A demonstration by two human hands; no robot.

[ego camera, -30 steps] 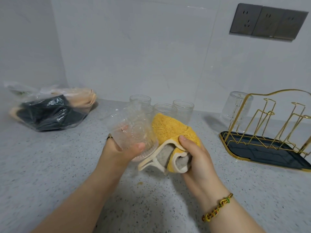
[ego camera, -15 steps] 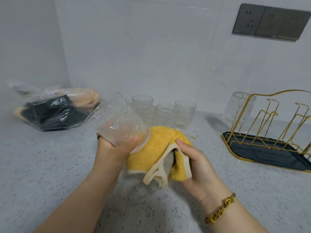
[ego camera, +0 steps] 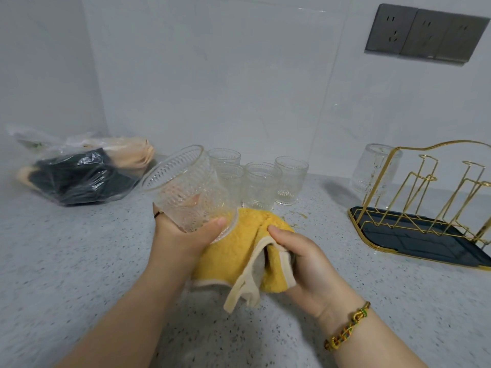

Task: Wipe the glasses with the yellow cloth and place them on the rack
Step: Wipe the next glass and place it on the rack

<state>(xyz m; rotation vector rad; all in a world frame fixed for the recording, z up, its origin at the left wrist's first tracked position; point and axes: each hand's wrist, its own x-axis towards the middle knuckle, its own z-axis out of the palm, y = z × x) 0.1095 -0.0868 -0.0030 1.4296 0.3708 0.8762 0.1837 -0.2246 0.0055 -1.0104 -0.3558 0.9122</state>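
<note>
Head view. Left hand (ego camera: pixel 183 235) grasps a ribbed clear glass (ego camera: pixel 186 192), thumb across the near side by the base and the other fingers wrapped behind. The glass is tilted, with its mouth toward 10 o'clock and its base toward 4 o'clock. The base rim lies against the yellow cloth (ego camera: pixel 233 251).

Right hand (ego camera: pixel 305 264) clutches the bunched cloth from the 3 o'clock side. The thumb is pressed into a fold on top; the fingers are hidden under the fabric. The cream border and a paler inner face of the cloth hang toward 6 o'clock, touching the speckled counter (ego camera: pixel 66 261). A beaded bracelet (ego camera: pixel 348 330) sits on the right wrist.

At 12 o'clock from the cloth, four more glasses (ego camera: pixel 261 184) stand upright on the counter in a tight cluster; the leftmost two are partly behind the held glass.

At 3 o'clock in the frame is a gold wire rack (ego camera: pixel 425 181) on a dark tray. One glass (ego camera: pixel 374 168) is at its far-left corner, behind the wire; whether it is seated on a peg I cannot tell.

At 9 o'clock a clear plastic bag (ego camera: pixel 79 173) with dark and tan contents lies against the wall. At 1 o'clock there are grey wall sockets (ego camera: pixel 425 33).
</note>
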